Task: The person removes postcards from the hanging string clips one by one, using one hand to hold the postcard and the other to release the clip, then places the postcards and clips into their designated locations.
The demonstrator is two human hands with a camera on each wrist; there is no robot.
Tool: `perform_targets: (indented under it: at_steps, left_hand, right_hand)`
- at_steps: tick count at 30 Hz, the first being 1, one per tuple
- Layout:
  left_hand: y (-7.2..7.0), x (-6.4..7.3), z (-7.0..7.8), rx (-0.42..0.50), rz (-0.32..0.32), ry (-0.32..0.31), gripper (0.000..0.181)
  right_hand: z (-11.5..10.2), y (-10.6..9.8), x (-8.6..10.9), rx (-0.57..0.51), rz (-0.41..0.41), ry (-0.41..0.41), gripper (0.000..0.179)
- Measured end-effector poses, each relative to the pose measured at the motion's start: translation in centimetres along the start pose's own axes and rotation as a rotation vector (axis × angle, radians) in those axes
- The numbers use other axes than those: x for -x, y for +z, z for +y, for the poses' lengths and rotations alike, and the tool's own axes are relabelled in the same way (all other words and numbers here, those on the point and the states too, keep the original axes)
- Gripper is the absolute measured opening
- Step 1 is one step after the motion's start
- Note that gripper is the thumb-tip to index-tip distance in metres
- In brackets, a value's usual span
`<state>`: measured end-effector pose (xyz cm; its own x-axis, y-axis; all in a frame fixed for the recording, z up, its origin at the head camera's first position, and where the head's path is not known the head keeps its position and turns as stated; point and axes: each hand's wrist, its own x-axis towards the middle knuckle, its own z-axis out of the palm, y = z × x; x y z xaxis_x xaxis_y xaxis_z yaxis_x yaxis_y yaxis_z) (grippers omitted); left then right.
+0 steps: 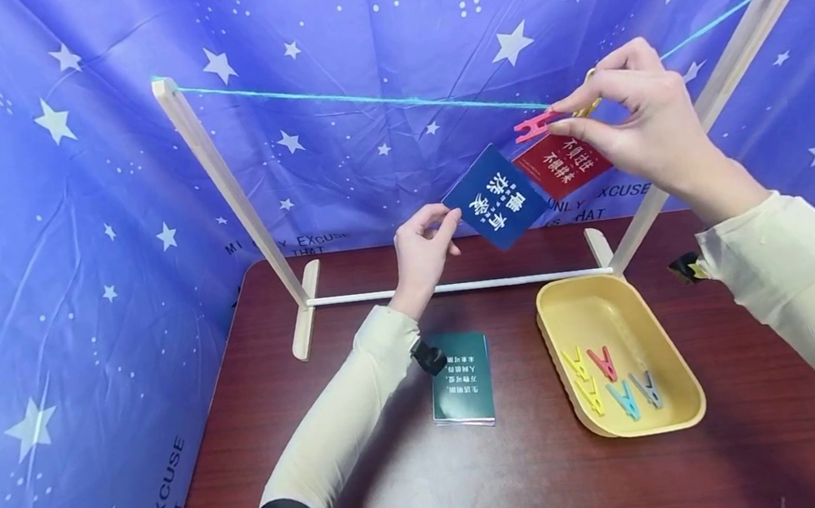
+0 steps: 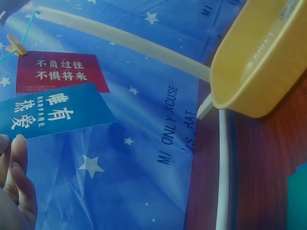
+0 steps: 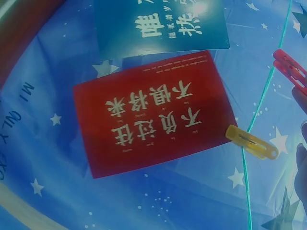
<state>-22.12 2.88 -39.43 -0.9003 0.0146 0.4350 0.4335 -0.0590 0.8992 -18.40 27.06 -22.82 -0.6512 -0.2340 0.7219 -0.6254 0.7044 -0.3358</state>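
My left hand (image 1: 425, 245) pinches a blue card (image 1: 496, 198) with white writing by its edge, holding it tilted below the string (image 1: 360, 102). In my right hand (image 1: 636, 106), thumb and fingers grip a pink clothespin (image 1: 535, 125) close to the string. A red card (image 3: 156, 115) hangs from the string by a yellow clothespin (image 3: 252, 142). In the right wrist view the blue card (image 3: 163, 28) lies beside the red one, and the pink clothespin (image 3: 290, 69) is apart from both cards.
The teal string spans two wooden posts (image 1: 230, 190) joined by a white rod (image 1: 486, 283). A yellow basin (image 1: 545, 305) on the right of the table holds several clothespins. A stack of green cards (image 1: 461, 379) lies mid-table. A starry blue curtain (image 1: 111, 237) hangs behind.
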Motion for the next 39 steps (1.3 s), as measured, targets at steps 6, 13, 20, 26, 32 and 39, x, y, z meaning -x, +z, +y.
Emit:
perform_targets:
  at_steps: [6, 13, 20, 26, 32, 39]
  left_hand:
    - [-0.5, 0.3, -0.4, 0.006, 0.012, -0.012, 0.014]
    - [-1.3, 0.6, -0.7, 0.02, 0.023, 0.004, 0.013]
    - [-2.1, 0.8, -0.9, 0.035, 0.048, -0.007, 0.013]
    - [-2.6, 1.2, -1.1, 0.017, 0.045, -0.031, 0.013]
    - [-2.9, 1.8, -1.3, 0.019, 0.005, -0.033, 0.014]
    - [-3.3, 2.2, -1.7, 0.012, -0.016, -0.029, 0.013]
  right_hand:
    - [0.7, 0.4, 1.1, -0.016, -0.02, -0.012, 0.03]
    - [1.3, 0.8, 2.5, -0.022, -0.072, -0.053, 0.034]
    - [1.8, 0.8, 3.7, -0.014, -0.118, -0.053, 0.035]
    - [2.4, 1.0, 4.5, -0.016, -0.152, -0.049, 0.036]
    - [3.3, 1.3, 5.4, -0.035, -0.176, -0.072, 0.028]
    - [4.1, 1.8, 6.5, 0.011, -0.195, -0.029, 0.043]
